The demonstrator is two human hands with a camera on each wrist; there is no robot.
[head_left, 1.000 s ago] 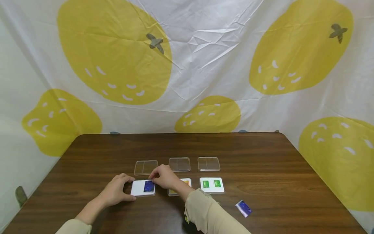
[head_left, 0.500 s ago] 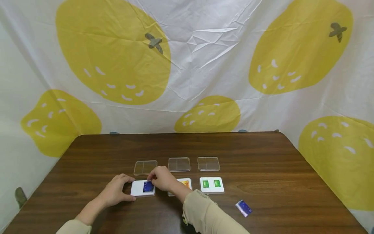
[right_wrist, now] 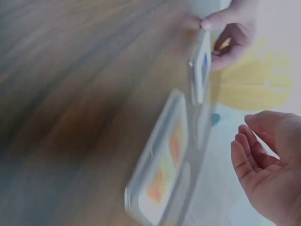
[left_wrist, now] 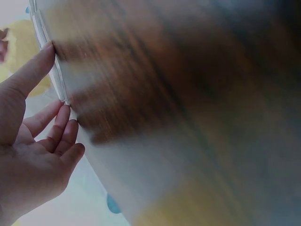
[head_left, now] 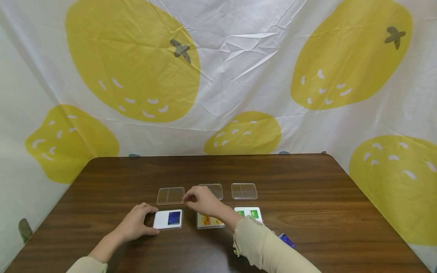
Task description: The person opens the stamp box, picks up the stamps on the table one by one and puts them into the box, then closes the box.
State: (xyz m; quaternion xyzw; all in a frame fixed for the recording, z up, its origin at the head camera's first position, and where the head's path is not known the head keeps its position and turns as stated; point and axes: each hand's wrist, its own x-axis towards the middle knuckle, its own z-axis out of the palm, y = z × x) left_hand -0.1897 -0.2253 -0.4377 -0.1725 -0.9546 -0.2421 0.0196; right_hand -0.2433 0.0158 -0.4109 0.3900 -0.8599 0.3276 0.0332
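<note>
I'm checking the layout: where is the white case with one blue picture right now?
In the head view, the white case lies left of centre on the table, held by the left hand, with the orange-picture case to its right.

Brown wood-grain desk [head_left: 341, 227] with rounded far corners; behind it, a creased white curtain [head_left: 246, 83] printed with large yellow fruits [head_left: 133, 68], probably lemons.
</note>
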